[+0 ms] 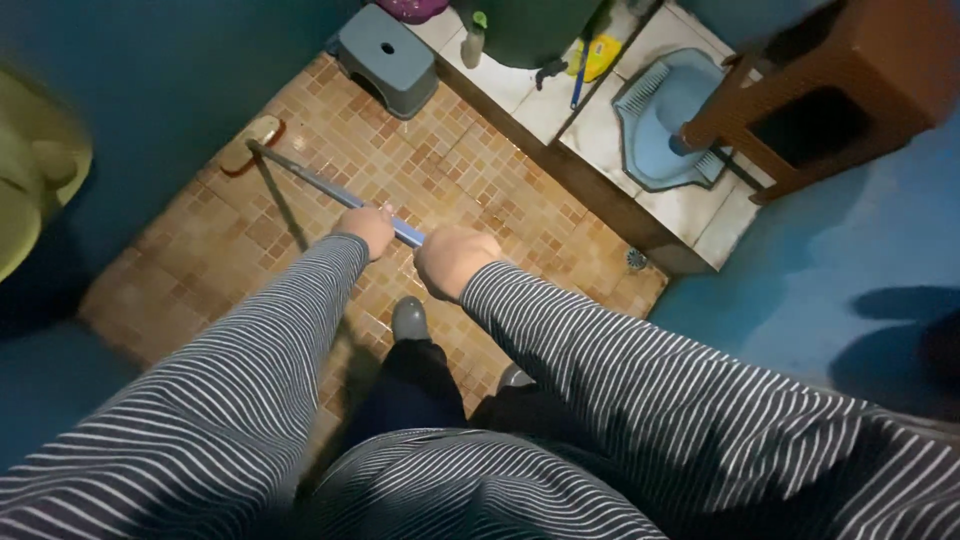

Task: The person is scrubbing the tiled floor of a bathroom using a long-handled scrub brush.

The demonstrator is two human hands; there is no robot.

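Both my hands grip a long blue-handled floor brush. My left hand is closed around the handle further down, and my right hand is closed around its upper end. The brush head rests on the wet brown tiled floor near the dark wall at the far left. My striped sleeves fill the lower part of the view, and my dark shoe stands on the tiles below my hands.
A grey plastic stool sits at the far end of the floor. On a raised white-tiled step lie a blue squat toilet, a green bucket and a yellow brush. A brown plastic stool stands upper right. A floor drain is near the step.
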